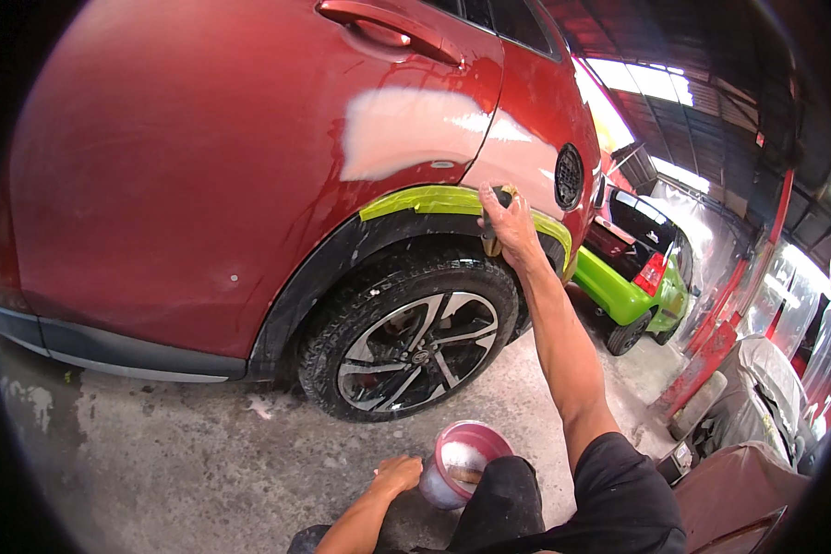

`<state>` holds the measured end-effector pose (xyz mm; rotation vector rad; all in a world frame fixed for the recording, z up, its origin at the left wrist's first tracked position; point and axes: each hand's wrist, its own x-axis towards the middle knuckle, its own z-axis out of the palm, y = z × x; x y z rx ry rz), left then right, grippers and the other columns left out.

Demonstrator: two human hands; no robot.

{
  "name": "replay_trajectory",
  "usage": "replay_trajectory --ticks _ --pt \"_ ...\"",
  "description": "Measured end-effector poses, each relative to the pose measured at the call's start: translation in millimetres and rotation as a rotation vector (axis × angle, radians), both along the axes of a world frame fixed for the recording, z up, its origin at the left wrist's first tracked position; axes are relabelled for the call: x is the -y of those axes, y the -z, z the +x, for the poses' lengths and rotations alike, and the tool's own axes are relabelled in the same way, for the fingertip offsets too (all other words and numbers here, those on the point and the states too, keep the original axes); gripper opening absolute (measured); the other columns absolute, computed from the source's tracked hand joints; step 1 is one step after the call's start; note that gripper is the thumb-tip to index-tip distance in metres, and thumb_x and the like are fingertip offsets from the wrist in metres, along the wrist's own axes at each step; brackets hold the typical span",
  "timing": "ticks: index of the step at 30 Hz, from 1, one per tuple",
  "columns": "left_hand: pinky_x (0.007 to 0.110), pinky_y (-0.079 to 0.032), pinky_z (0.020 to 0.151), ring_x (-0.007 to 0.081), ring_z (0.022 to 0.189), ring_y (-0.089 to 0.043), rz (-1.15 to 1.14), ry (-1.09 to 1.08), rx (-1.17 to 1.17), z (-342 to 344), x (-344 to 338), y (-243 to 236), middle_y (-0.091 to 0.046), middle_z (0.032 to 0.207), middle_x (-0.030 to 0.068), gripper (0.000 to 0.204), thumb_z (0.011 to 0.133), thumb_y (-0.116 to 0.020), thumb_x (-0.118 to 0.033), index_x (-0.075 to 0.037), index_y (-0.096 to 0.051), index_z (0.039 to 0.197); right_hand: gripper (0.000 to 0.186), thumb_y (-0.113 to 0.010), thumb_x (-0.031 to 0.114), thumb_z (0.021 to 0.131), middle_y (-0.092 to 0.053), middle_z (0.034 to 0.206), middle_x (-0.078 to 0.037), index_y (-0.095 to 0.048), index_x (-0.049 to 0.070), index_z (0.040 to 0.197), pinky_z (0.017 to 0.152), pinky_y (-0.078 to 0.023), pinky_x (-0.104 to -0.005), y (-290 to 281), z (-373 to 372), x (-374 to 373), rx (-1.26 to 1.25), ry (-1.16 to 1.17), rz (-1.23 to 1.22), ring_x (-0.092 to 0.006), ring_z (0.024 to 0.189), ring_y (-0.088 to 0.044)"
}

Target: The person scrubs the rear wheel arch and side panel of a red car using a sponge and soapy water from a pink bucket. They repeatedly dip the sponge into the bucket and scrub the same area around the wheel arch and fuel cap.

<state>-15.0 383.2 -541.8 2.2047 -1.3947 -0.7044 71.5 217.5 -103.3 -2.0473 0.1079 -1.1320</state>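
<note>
My right hand [510,224] is closed around a dark block with a tan edge [491,242], which looks like a sanding block. It is at the rear wheel arch of a red car [175,185], over yellow-green masking tape [425,200] along the arch's black trim. Above the tape, a pale sanded patch [392,138] spreads across the door and rear panel. Low down, my left hand [399,474] has curled fingers beside the left side of a pink bucket [439,489]; whatever they hold is hidden. White suds and a brownish piece show inside the bucket.
Below the arch is the car's wheel [415,351], on a wet, stained concrete floor [194,443]. A dark round filler opening [569,175] sits behind the patch. A green car [619,277] stands behind, near red posts [711,369] and covered items [757,397] at right.
</note>
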Motion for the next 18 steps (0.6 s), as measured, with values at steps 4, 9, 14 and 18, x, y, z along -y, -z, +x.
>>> replay_trajectory --ticks 4,9,14,18 --pt "0.048 -0.055 0.084 0.0333 0.103 -0.07 0.049 0.069 -0.159 1 4 -11 -0.072 0.11 0.0136 0.035 0.088 -0.057 -0.012 -0.011 -0.066 0.122 0.039 -0.072 0.037 0.085 -0.07 0.081 -0.019 -0.069 0.001 0.1 0.074 -0.052 -0.0462 -15 6 -4 0.118 0.376 -0.436 -0.0346 0.077 -0.068" --pt "0.043 -0.053 0.074 0.0301 0.087 -0.071 0.112 0.107 -0.172 1 6 -18 -0.072 0.101 0.0129 0.047 0.078 -0.06 -0.004 -0.01 -0.063 0.125 0.043 -0.073 0.041 0.084 -0.071 0.091 -0.028 -0.073 -0.001 0.096 0.086 -0.051 -0.049 -28 28 16 -0.001 0.583 -0.312 -0.0431 0.091 -0.07" --pt "0.042 -0.053 0.071 0.0285 0.084 -0.071 0.025 0.09 -0.117 -2 10 -12 -0.072 0.099 0.0133 0.046 0.078 -0.06 -0.004 -0.009 -0.063 0.124 0.048 -0.074 0.042 0.082 -0.07 0.092 -0.031 -0.072 -0.004 0.096 0.086 -0.052 -0.0511 -17 48 55 0.145 0.572 -0.359 -0.0468 0.093 -0.069" --pt "0.048 -0.056 0.084 0.0331 0.102 -0.071 0.07 0.047 -0.16 2 9 -16 -0.074 0.103 0.0122 0.035 0.086 -0.062 -0.013 -0.013 -0.066 0.121 0.048 -0.076 0.041 0.08 -0.07 0.091 -0.032 -0.072 -0.005 0.093 0.084 -0.052 -0.0519 -23 42 8 0.126 0.61 -0.41 -0.0481 0.091 -0.068"
